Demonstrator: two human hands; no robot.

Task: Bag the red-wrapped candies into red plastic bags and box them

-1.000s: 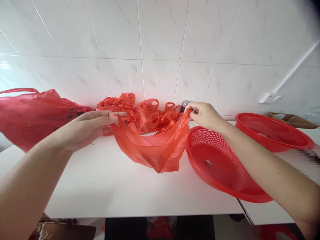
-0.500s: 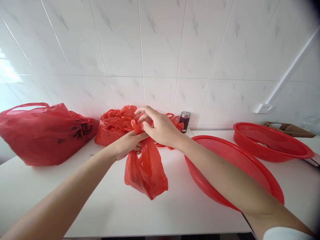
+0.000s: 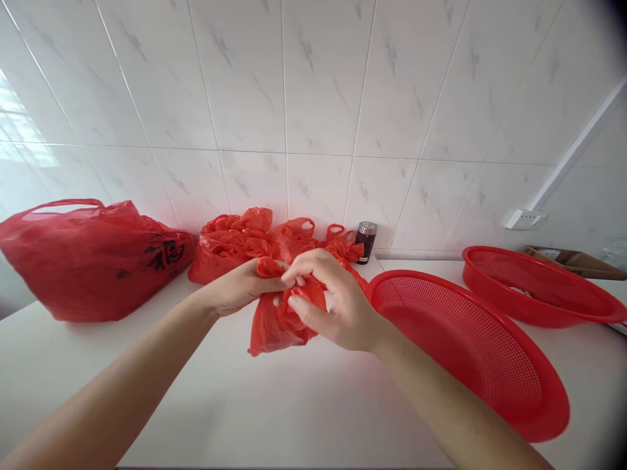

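Observation:
A small red plastic bag (image 3: 280, 329) hangs above the white table, its top gathered between both hands. My left hand (image 3: 247, 286) is closed round the bag's neck, with a twisted red loop sticking up over the thumb. Thumb and fingers of my right hand (image 3: 336, 300) pinch the upper right part of the same bag, close beside the left fingertips. What the bag holds, if anything, cannot be seen. Part of the plastic is hidden behind the fingers.
A large red bag (image 3: 93, 261) stands at the left. Along the tiled wall lie crumpled red bags (image 3: 228, 241) and a dark jar (image 3: 366, 243). Two red baskets (image 3: 441, 339) (image 3: 539, 284) and a brown box (image 3: 578, 262) are at the right, on the white table (image 3: 274, 411).
My right hand has come down and right, from over the bag's top to its upper right side. The bag's lower part is bunched higher. The view has shifted slightly.

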